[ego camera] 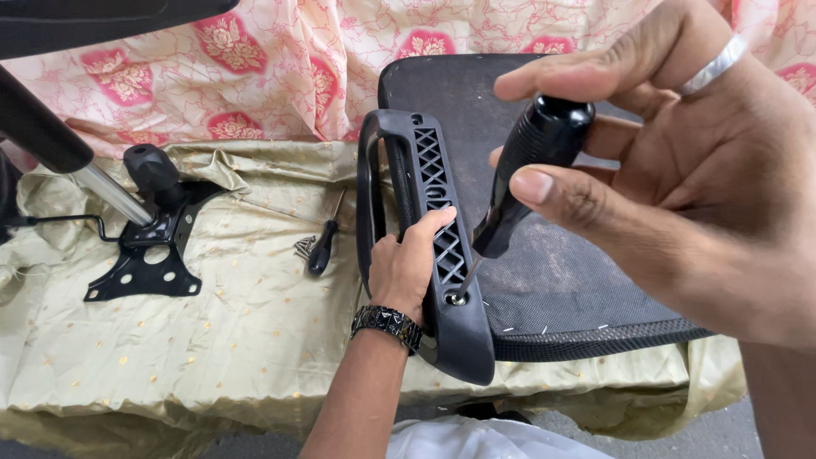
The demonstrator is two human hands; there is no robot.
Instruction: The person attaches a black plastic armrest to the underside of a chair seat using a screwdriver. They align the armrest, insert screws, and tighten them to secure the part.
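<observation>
The black armrest (433, 246) is held upright against the seat pad (544, 255) by the left hand (408, 268), fingers wrapped over its lattice, evidently so the screw hole stays aligned. The screwdriver (523, 170) is gripped by the closed fingers of the right hand (680, 170), its tip seated in the lower screw. A spare screwdriver (323, 246) lies at nine o'clock, the chair mechanism plate (149, 255) well beyond.
</observation>
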